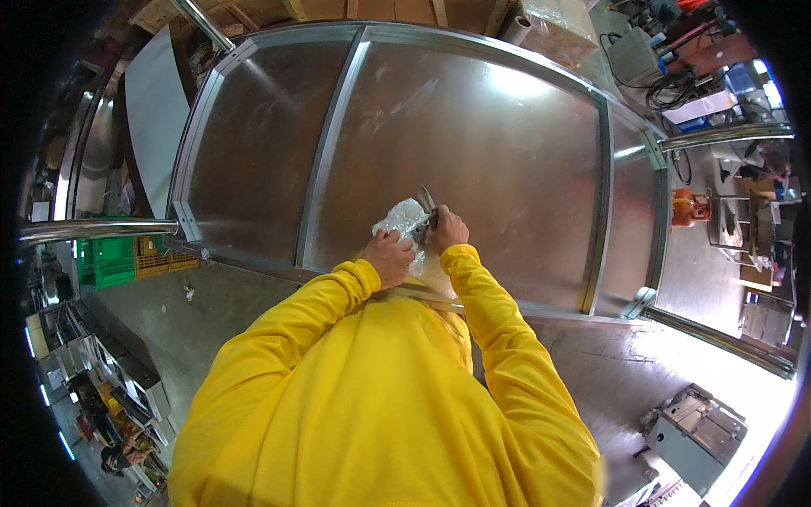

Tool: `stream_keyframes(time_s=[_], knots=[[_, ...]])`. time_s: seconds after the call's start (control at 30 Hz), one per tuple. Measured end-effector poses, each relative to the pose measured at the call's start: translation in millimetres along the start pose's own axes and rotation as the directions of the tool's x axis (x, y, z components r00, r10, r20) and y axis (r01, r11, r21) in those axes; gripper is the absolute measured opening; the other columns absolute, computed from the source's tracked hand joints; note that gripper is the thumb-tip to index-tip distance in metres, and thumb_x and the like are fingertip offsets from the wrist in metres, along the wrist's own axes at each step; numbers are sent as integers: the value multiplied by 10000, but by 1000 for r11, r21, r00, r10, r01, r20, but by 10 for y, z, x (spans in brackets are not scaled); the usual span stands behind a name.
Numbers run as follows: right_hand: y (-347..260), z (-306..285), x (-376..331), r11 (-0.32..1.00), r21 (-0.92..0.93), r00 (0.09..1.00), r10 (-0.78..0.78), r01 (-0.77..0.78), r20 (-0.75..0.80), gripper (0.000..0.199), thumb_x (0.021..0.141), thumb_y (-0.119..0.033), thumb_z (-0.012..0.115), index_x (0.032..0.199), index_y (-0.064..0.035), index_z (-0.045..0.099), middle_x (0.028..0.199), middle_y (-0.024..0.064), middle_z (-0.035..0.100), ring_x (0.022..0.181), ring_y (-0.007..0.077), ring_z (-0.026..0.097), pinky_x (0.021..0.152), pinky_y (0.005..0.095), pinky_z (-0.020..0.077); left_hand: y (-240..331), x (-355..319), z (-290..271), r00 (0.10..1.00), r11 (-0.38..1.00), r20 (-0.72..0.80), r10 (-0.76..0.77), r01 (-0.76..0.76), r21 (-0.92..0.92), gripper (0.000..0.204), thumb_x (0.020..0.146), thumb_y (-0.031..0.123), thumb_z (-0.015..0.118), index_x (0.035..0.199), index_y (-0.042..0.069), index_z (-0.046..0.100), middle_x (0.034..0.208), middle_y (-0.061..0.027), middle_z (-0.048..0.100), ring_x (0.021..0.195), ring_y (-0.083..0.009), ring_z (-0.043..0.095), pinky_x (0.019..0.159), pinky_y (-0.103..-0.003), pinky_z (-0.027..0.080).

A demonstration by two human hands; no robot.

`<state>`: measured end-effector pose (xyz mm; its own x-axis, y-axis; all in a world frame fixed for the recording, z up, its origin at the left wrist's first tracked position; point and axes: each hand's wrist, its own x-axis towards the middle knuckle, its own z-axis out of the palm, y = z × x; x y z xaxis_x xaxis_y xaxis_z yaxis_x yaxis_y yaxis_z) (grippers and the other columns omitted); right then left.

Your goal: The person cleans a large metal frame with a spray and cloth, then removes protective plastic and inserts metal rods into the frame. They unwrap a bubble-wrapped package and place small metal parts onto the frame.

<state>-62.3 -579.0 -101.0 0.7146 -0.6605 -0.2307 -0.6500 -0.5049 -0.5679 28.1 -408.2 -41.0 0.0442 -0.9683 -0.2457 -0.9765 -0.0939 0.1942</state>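
Note:
My left hand [389, 256] is closed on a crumpled clear plastic bag [402, 216], which bunches up above its fingers. Close beside it, my right hand [447, 230] grips a dark-handled tool with a slim pointed metal blade [427, 199]; whether this is a knife or scissors I cannot make out. The blade points away from me, right at the bag's right edge. Both hands are over the near edge of a large metal panel [473, 152] framed by rails, with shiny tubular legs standing out at its corners.
Chrome legs [101, 228] reach out on both sides of the panel. Green and yellow crates [106, 262] stand on the floor at left. At far right is an orange gas cylinder [688, 208]; a plastic-wrapped box [559, 32] sits beyond the panel. A grey metal machine [697, 435] stands at lower right.

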Motion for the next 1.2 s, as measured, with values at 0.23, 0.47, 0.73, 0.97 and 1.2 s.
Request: stream_keyframes(time_s=[0.23, 0.47, 0.73, 0.97, 1.2], knots=[[122, -282, 93, 922, 376, 922, -63, -93, 383, 470, 772, -294, 850, 1059, 13, 641, 822, 75, 653, 772, 103, 579, 722, 275, 492, 30, -375, -54, 979, 971, -100, -180, 160, -176, 475, 808, 457, 693, 1180, 166, 658, 1160, -106, 617, 1141, -298, 536, 1017, -525, 316], [-37, -332, -250, 995, -60, 970, -58, 74, 236, 632, 697, -507, 822, 1091, -51, 631, 990, 163, 700, 958, 343, 676, 840, 428, 528, 159, -139, 96, 983, 988, -100, -154, 154, -9, 617, 745, 526, 759, 1223, 154, 638, 1216, -95, 595, 1178, -301, 518, 1039, -528, 320], [-117, -230, -375, 992, -116, 994, -35, 47, 104, 257, 860, -214, 622, 1079, -86, 582, 1005, 192, 700, 959, 407, 666, 813, 502, 529, 195, 59, -13, 981, 982, 115, -155, 166, -92, 649, 761, 555, 739, 1238, 133, 608, 1268, -81, 600, 1233, -270, 535, 1064, -492, 327], [40, -149, -270, 999, -30, 999, 22, -23, -37, 242, 841, -170, 646, 1047, -76, 559, 984, 217, 696, 937, 445, 655, 784, 518, 523, 385, 128, -64, 954, 952, 212, -210, 249, -180, 294, 845, 347, 663, 1040, 127, 673, 1020, -80, 718, 1070, -255, 651, 1038, -478, 361], [97, -83, -214, 971, 186, 985, 165, -153, -48, 208, 844, -174, 643, 1021, -67, 628, 966, 202, 701, 921, 420, 666, 787, 487, 530, 229, -328, -40, 987, 991, -138, 76, -91, -101, 155, 832, 282, 664, 917, 153, 670, 889, -37, 691, 904, -230, 669, 893, -457, 408]])
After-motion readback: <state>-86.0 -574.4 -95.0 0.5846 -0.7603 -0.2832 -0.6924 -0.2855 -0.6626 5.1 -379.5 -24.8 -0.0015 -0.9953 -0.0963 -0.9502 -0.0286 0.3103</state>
